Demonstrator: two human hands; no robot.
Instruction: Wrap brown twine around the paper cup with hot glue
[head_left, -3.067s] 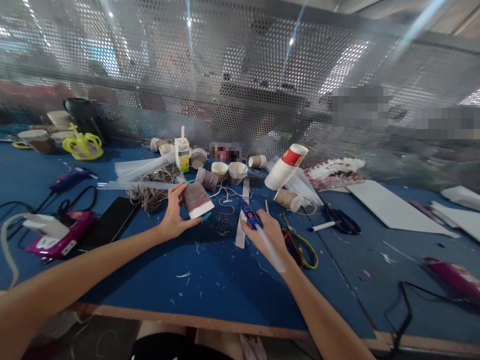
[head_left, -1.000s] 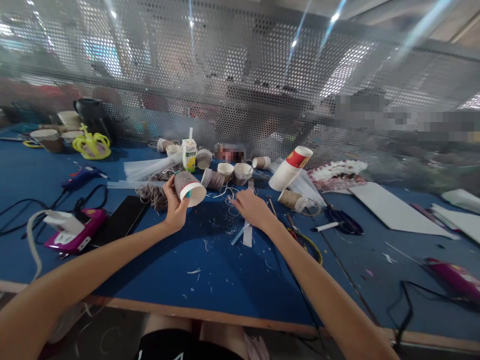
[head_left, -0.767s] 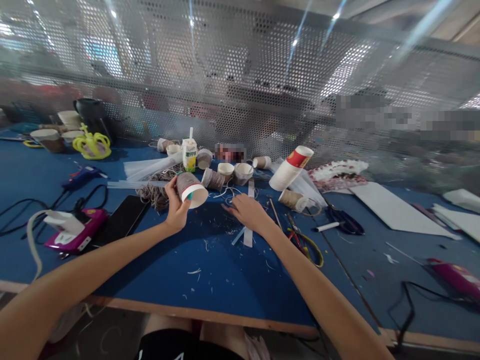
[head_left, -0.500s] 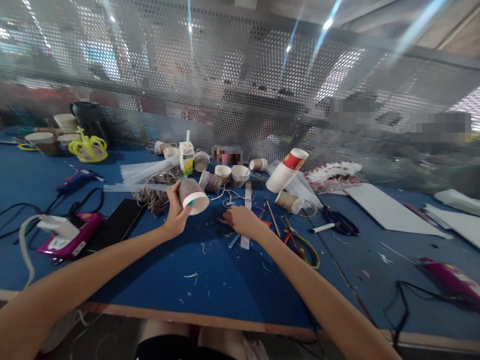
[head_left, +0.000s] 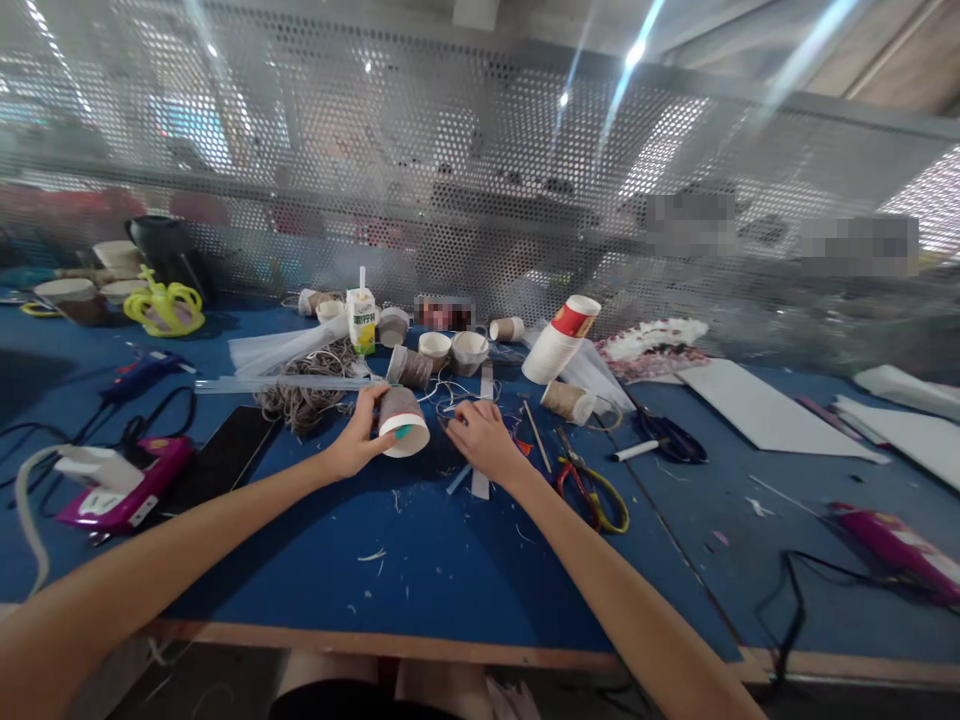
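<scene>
My left hand [head_left: 356, 435] is wrapped round a paper cup [head_left: 403, 420] whose outside is covered in grey-brown twine. The cup tilts with its white mouth toward me, and a teal patch shows inside. Just right of it, my right hand [head_left: 480, 437] is low over the table with its fingers bent together; what they hold, if anything, is too small to make out. Beneath that hand lie a pale flat strip [head_left: 481, 484] and a thin wooden stick [head_left: 537, 436]. A heap of grey twine [head_left: 307, 385] lies left of the cup.
More twine-wrapped cups [head_left: 409, 367], a drink carton [head_left: 362, 322] with a straw and a leaning stack of paper cups [head_left: 553, 352] stand behind. Scissors [head_left: 592, 492] lie right. Leftward are a glue gun [head_left: 146, 375], a yellow crown [head_left: 163, 308] and a magenta power strip [head_left: 131, 487]. Perforated metal screens the back.
My left hand has brought the cup right and slightly down, nearer my right hand. The right hand's fingers, lower and more spread before, are now drawn together. The whole view has shifted slightly.
</scene>
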